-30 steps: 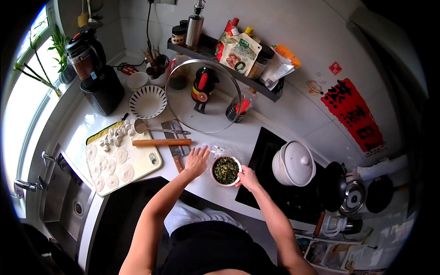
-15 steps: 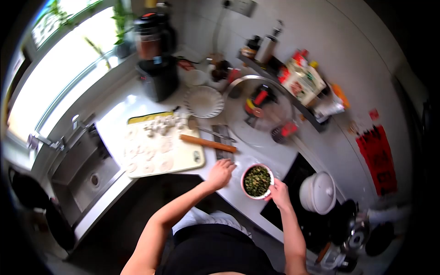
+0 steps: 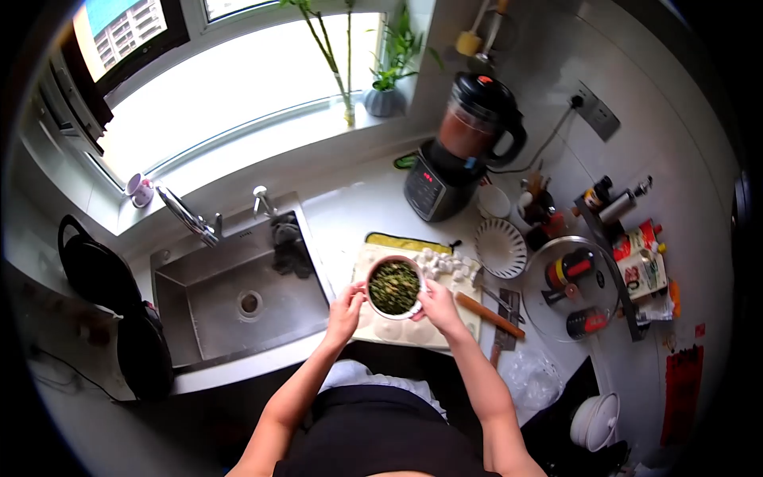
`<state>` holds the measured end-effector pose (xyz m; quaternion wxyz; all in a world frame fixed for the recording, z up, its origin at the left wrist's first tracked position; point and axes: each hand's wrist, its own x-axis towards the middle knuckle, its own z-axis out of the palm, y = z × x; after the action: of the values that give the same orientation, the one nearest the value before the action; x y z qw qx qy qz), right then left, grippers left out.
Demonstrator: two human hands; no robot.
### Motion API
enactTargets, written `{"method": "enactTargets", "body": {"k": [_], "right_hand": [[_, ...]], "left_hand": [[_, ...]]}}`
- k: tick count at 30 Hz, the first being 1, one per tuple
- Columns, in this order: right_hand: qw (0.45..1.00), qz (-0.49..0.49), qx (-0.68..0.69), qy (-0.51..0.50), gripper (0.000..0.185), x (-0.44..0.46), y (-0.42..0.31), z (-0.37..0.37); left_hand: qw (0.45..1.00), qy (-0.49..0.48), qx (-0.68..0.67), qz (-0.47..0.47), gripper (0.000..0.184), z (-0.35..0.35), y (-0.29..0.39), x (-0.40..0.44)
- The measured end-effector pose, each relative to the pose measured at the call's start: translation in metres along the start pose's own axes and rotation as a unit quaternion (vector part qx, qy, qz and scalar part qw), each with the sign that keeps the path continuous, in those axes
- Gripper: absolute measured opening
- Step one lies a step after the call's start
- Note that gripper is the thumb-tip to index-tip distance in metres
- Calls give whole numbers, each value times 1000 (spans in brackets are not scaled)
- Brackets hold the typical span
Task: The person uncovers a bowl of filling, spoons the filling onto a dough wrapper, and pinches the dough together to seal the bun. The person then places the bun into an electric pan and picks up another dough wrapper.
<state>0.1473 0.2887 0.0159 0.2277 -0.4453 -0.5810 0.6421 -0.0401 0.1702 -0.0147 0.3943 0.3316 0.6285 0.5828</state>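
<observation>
A bowl of chopped green filling is held over the cream cutting board. My left hand grips its left rim and my right hand its right rim. Under and around the bowl, the board carries flat round dough wrappers, partly hidden by the bowl and hands. Several small white dough pieces lie at the board's upper right. A wooden rolling pin rests across the board's right edge, beside a knife.
A steel sink lies to the left. Behind the board stands a blender. On the right are a striped bowl, a glass lid, crumpled plastic wrap and a white pot. A black appliance stands open at far left.
The view has swung left toward the sink. The bowl has moved left from beside the stove to above the board, and my left hand now holds it too.
</observation>
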Motion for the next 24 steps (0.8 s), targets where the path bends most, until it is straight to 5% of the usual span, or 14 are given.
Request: {"method": "enactTargets", "body": {"k": [4,10,16,20,24], "right_hand": [[1000,-1,-23,-20,32,98,-6,90],[995,59,-78,31,24,178,14,154],[995,62,-44,66,25,198,37,159],[988,145,54,-6,33,199,44,150],[995,94,-34,15,49,169,19,115]], "left_hand": [[996,81,48,-5,36,-69,-25,44],[992,66,95,-45,43,-116,-51,74],[995,62,38,-61,42,-113,-56,84],[997,50,18,-61,41,-93,-43,85],[999,3,15,-31,42,-50,-27,87]]}}
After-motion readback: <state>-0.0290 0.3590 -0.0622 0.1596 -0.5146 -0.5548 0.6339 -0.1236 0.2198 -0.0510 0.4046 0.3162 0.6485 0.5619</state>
